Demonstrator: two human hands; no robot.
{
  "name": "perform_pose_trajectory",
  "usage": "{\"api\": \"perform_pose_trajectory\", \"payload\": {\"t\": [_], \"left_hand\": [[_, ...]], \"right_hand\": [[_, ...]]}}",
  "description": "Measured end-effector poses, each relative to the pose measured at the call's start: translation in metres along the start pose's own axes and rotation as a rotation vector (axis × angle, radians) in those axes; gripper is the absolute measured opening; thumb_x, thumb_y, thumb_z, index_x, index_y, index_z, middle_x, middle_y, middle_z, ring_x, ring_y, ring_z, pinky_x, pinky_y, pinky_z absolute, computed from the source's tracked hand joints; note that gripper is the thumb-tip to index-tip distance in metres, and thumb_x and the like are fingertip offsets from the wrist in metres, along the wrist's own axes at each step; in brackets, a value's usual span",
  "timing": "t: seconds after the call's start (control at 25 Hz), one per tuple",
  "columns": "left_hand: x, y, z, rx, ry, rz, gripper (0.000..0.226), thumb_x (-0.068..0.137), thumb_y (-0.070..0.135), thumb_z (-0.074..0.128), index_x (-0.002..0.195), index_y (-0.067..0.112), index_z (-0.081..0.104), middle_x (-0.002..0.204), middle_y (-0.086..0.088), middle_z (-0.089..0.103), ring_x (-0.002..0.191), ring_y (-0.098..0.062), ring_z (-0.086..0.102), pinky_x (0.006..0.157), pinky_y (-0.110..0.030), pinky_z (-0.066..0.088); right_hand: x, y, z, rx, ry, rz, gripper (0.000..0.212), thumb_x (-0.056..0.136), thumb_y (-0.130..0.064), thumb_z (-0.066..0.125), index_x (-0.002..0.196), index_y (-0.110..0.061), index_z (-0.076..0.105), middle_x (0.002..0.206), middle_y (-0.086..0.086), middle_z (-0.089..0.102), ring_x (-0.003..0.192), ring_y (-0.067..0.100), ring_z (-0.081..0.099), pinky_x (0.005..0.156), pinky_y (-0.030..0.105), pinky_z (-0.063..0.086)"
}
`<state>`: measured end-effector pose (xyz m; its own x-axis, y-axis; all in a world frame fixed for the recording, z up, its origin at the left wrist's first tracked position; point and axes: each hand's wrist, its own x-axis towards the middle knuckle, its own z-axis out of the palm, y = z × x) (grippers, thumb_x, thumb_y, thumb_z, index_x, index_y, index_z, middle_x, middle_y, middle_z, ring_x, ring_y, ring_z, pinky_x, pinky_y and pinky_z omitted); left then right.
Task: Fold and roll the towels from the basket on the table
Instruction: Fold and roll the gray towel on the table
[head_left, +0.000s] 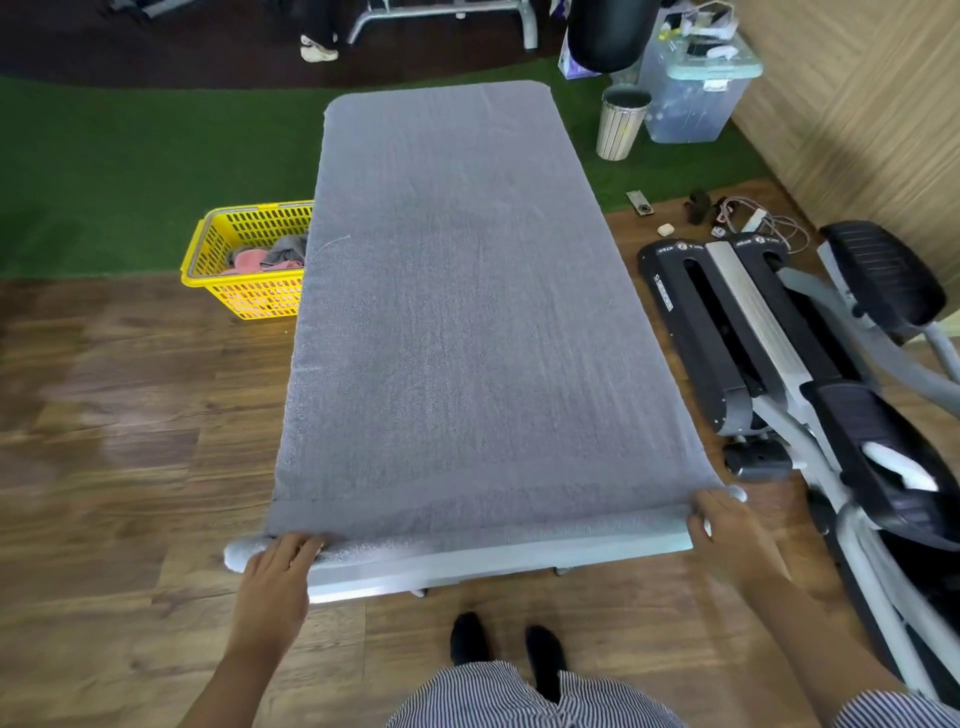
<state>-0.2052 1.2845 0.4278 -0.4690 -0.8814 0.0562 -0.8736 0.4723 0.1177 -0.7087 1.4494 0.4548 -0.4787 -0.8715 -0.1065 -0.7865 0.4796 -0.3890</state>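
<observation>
A grey towel (457, 312) lies spread flat over nearly the whole bench (498, 564), reaching from its far edge to its near edge, where the cloth is turned into a thin roll running corner to corner. Left of the bench, on the floor, stands a yellow basket (228, 260) holding what look like pink and grey towels. The left hand (283, 569) rests on the roll at the near left corner, fingers fairly straight on the cloth; the right hand (727, 527) curls over the roll at the near right corner.
</observation>
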Motion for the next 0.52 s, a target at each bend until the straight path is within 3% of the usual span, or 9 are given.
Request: {"api": "perform_pose_trajectory", "payload": {"t": [0.08,0.2,0.32,0.44,0.52], "left_hand": [[-0.003,0.004,0.004,-0.073,0.049,-0.093,0.024,0.084,0.011,0.05,0.1,0.001,0.064,0.1,-0.014,0.06,0.088,-0.035,0.06,0.069,-0.048,0.052],[-0.01,0.004,0.011,-0.147,0.094,-0.145,0.043,0.087,0.028,0.038,0.106,0.0,0.064,0.109,-0.016,0.059,0.097,-0.033,0.056,0.073,-0.051,0.053],[-0.008,-0.007,0.008,-0.113,0.097,-0.136,0.037,0.082,0.022,0.042,0.109,0.006,0.061,0.113,-0.016,0.058,0.094,-0.038,0.057,0.069,-0.053,0.052],[0.002,-0.005,-0.004,-0.034,0.117,-0.229,0.032,0.075,-0.002,0.065,0.106,0.007,0.066,0.111,-0.018,0.062,0.09,-0.045,0.06,0.07,-0.059,0.049],[0.003,0.0,-0.007,0.045,0.134,-0.231,0.036,0.072,-0.006,0.055,0.103,0.007,0.068,0.102,-0.014,0.066,0.083,-0.039,0.064,0.072,-0.057,0.045]], "right_hand": [[-0.002,-0.004,0.001,-0.041,0.027,-0.035,0.012,0.079,0.004,0.06,0.085,-0.006,0.059,0.086,0.004,0.057,0.061,0.023,0.055,0.049,0.028,0.042],[-0.008,0.002,0.004,-0.03,0.035,-0.084,0.016,0.076,0.008,0.065,0.086,-0.004,0.063,0.09,0.008,0.061,0.053,0.026,0.056,0.044,0.03,0.041],[-0.01,0.008,0.001,0.021,0.0,-0.037,0.026,0.078,0.006,0.062,0.1,-0.008,0.065,0.101,0.001,0.061,0.061,0.018,0.053,0.056,0.03,0.043],[-0.008,0.011,0.0,0.033,-0.018,-0.023,0.035,0.079,0.009,0.058,0.109,-0.008,0.063,0.104,-0.001,0.061,0.072,0.015,0.054,0.064,0.026,0.04],[-0.005,0.013,0.0,0.023,-0.008,-0.042,0.035,0.077,0.014,0.058,0.106,-0.005,0.065,0.101,0.004,0.065,0.073,0.021,0.06,0.064,0.027,0.042]]}}
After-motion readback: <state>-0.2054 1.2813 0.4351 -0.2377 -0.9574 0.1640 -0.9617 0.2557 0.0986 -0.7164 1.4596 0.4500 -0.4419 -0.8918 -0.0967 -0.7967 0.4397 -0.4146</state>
